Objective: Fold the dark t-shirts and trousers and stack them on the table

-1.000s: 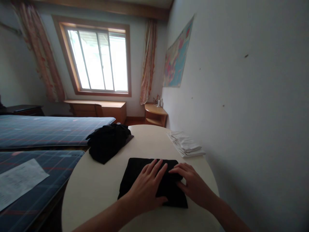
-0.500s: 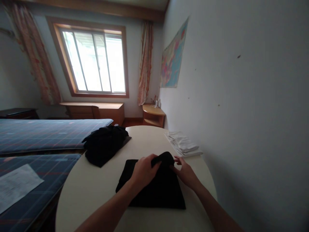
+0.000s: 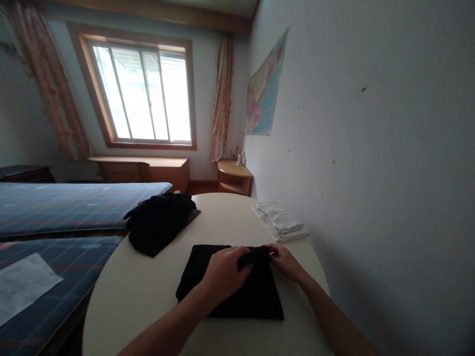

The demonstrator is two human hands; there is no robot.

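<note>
Left hand (image 3: pixel 228 269) curled around far edge of flat folded black cloth (image 3: pixel 260 299), cloth lying beneath it, right hand (image 3: pixel 285 259) pinching the edge's right end, rumpled white fabric stack (image 3: pixel 280 220) beyond right hand.

Open lane on the table (image 3: pixel 222 215) — between the black pile (image 3: pixel 159 225) far left and the white cloths (image 3: pixel 280 220) far right. Strip left of the folded black cloth (image 3: pixel 256 296) also open. Left hand (image 3: pixel 226 269) blocks its middle, right hand (image 3: pixel 286 262) its far right corner; wall (image 3: pixel 389 207) beyond. Under-cloth clearance — too dark to judge.
</note>
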